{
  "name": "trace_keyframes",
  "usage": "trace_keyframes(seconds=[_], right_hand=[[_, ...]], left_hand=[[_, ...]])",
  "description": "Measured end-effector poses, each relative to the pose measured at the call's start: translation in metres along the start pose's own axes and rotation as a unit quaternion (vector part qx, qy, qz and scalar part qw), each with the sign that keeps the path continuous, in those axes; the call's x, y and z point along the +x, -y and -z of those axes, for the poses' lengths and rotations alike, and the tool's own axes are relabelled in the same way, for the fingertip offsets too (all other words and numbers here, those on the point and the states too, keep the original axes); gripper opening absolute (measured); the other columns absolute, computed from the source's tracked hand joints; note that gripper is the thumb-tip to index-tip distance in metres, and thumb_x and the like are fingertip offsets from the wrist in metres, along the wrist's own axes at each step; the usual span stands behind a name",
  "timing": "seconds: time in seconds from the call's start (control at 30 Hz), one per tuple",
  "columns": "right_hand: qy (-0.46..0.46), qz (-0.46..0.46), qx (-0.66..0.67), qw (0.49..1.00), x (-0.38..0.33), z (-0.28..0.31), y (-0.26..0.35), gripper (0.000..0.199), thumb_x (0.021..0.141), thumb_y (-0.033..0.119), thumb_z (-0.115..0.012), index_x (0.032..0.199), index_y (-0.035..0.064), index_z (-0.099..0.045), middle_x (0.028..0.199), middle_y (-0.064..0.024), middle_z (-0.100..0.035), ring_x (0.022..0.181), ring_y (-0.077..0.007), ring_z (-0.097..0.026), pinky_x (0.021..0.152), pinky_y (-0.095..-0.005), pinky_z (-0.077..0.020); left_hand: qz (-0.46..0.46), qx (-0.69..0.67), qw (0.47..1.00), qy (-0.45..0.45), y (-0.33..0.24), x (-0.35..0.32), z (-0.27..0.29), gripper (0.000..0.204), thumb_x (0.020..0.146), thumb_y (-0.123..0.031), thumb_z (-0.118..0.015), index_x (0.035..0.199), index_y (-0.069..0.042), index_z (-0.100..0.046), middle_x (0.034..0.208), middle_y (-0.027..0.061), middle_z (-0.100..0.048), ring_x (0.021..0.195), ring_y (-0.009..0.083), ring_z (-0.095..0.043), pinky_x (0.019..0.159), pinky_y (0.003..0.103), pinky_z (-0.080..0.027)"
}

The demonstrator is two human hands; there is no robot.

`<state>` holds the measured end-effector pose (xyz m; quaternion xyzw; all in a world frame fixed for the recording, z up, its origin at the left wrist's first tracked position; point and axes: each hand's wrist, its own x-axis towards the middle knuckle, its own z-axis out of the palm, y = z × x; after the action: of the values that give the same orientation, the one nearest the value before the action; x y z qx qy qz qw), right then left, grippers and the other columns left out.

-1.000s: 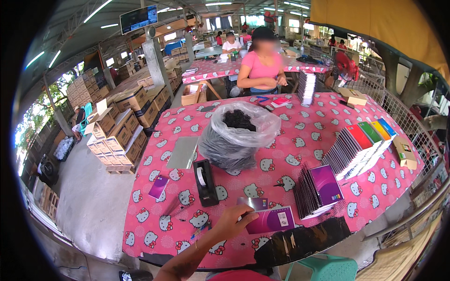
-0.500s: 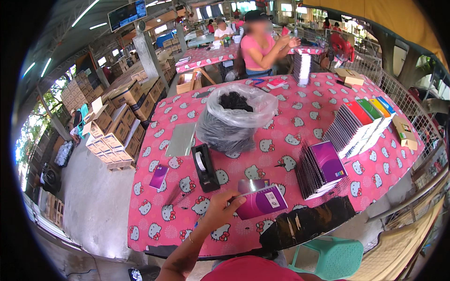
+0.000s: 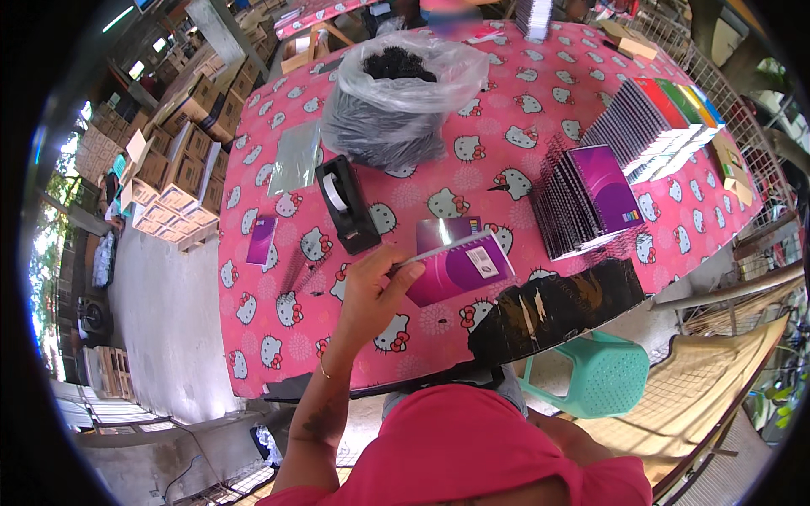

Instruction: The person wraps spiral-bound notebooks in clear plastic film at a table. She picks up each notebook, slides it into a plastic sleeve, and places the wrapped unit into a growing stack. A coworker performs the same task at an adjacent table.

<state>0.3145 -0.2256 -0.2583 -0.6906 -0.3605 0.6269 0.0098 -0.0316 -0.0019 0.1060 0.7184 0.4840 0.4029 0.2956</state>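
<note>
My left hand (image 3: 375, 282) is closed on the lower left end of a purple notebook (image 3: 464, 271), thumb on top, held tilted above the table. A white label is on its face. Just behind it lies a shiny purple cover (image 3: 443, 229), partly hidden by the held notebook. A black tape dispenser (image 3: 348, 207) stands beyond my left hand. Loose dark binding coils (image 3: 304, 263) lie to the left of the hand, by a small purple cover (image 3: 261, 240). My right hand is out of sight; only part of that arm shows beside my pink top.
A stack of purple spiral notebooks (image 3: 603, 185) stands to the right, with taller coloured notebook stacks (image 3: 650, 135) behind. A clear plastic bag (image 3: 388, 118) of black coils sits at the far middle, beside a transparent sheet (image 3: 295, 156). A green stool (image 3: 603, 375) is by the front edge.
My view has tilted downward, so the table sits higher in the picture and more of my top shows. My left hand still holds the purple notebook.
</note>
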Motion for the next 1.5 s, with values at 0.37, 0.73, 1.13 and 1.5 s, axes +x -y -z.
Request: trace_keyframes(seconds=[0.37,0.73,1.13,1.5], right_hand=[[-0.044,0.4,-0.008,0.916,-0.136,0.095,0.289,0.05,0.084,0.012,-0.075,0.13,0.0056,-0.057,0.121,-0.0084,-0.065,0.103,-0.0193,-0.063,0.09,-0.0313,-0.0502],[0.01,0.536,0.158,0.829,-0.003,0.079,0.389,0.03,0.085,-0.004,-0.072,0.113,0.0047,-0.064,0.101,-0.0015,-0.069,0.091,-0.0072,-0.062,0.079,-0.0245,-0.0498],[-0.027,0.54,0.122,0.832,-0.004,0.079,0.392,0.021,0.088,-0.001,-0.07,0.109,0.0025,-0.072,0.092,0.0006,-0.068,0.084,-0.0045,-0.058,0.074,-0.0209,-0.0463],[-0.05,0.527,0.103,0.842,-0.004,0.077,0.394,0.022,0.086,-0.001,-0.071,0.109,0.0013,-0.071,0.093,-0.0019,-0.07,0.084,-0.0071,-0.059,0.077,-0.0228,-0.0474]], left_hand=[[-0.163,0.222,0.96,-0.054,0.069,0.025,-0.015,0.016,0.084,-0.015,-0.074,0.088,-0.005,-0.063,0.075,0.0071,-0.059,0.069,0.027,-0.056,0.072,0.038,-0.044],[-0.107,0.246,0.962,-0.06,0.101,0.039,-0.05,0.017,0.086,-0.017,-0.073,0.098,-0.008,-0.064,0.088,0.0051,-0.064,0.084,0.0259,-0.06,0.095,0.045,-0.042],[-0.091,0.433,0.897,-0.022,0.122,0.033,-0.062,0.053,0.093,-0.043,-0.06,0.131,-0.007,-0.055,0.134,0.0134,-0.052,0.13,0.0319,-0.046,0.112,0.065,-0.017],[0.026,0.452,0.892,0.005,0.139,-0.005,-0.111,0.09,0.089,-0.058,-0.055,0.147,0.008,-0.033,0.156,0.029,-0.026,0.148,0.0447,-0.016,0.109,0.075,-0.006]])
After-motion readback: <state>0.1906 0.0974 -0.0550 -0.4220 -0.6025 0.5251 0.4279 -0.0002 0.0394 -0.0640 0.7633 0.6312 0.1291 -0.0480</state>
